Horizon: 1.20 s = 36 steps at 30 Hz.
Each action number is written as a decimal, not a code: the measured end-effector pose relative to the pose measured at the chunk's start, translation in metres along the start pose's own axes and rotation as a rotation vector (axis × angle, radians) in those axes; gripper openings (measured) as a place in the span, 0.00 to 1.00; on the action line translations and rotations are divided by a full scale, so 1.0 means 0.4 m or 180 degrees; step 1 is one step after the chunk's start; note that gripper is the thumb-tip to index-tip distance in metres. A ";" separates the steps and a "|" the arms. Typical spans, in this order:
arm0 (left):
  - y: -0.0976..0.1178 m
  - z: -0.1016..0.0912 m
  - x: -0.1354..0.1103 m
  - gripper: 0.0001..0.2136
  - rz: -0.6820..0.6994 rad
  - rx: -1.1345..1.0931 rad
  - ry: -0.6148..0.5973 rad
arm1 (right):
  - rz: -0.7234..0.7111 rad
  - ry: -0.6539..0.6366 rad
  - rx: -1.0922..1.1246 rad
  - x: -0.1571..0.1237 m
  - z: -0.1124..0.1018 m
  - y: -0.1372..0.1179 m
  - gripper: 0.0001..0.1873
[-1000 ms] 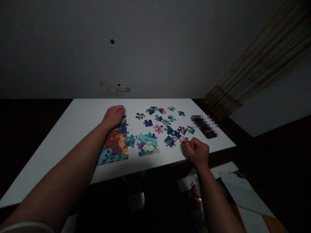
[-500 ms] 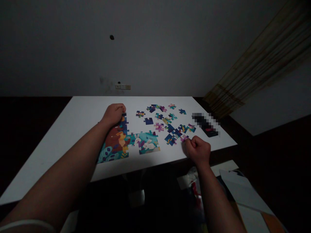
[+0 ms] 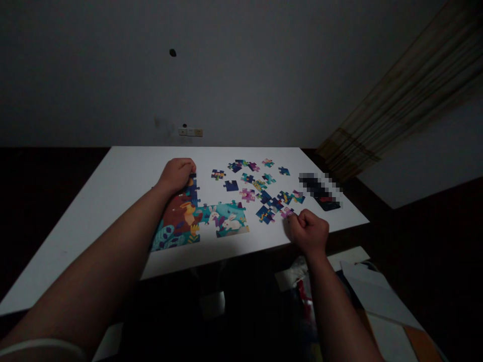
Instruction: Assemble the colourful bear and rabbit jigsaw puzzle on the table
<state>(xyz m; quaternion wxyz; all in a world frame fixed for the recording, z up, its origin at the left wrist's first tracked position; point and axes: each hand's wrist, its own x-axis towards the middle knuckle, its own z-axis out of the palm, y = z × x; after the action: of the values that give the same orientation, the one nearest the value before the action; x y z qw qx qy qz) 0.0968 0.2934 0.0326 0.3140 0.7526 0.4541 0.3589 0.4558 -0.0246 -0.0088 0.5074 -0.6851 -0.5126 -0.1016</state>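
Note:
A partly assembled colourful jigsaw (image 3: pixel 196 221), with a bear and white rabbits on it, lies on a white table (image 3: pixel 113 196). My left hand (image 3: pixel 176 175) rests curled on the top edge of the assembled part, fingers pressing on a dark blue piece there. My right hand (image 3: pixel 308 232) is a closed fist near the table's front edge, beside a pink loose piece (image 3: pixel 287 212); I cannot make out anything in it. Several loose pieces (image 3: pixel 260 183) are scattered between the hands and further back.
A dark flat object (image 3: pixel 324 193) lies at the table's right side. Papers and a white sheet (image 3: pixel 373 296) sit on the floor at lower right. A curtain (image 3: pixel 396 100) hangs at the right. A wall socket (image 3: pixel 190 132) is behind the table.
The view has tilted slightly, so everything sits a little higher. Both hands stay in nearly the same places on the table.

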 end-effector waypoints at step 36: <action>-0.011 -0.106 0.027 0.12 -0.1495 -0.2979 0.1153 | 0.1495 0.0901 0.1976 0.044 -0.026 0.002 0.25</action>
<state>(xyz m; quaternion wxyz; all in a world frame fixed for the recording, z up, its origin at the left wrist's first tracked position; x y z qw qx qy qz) 0.0632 0.3111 0.0551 0.6034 0.3375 0.4485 0.5664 0.4685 -0.0222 0.0070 0.7649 -0.5772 -0.2738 0.0831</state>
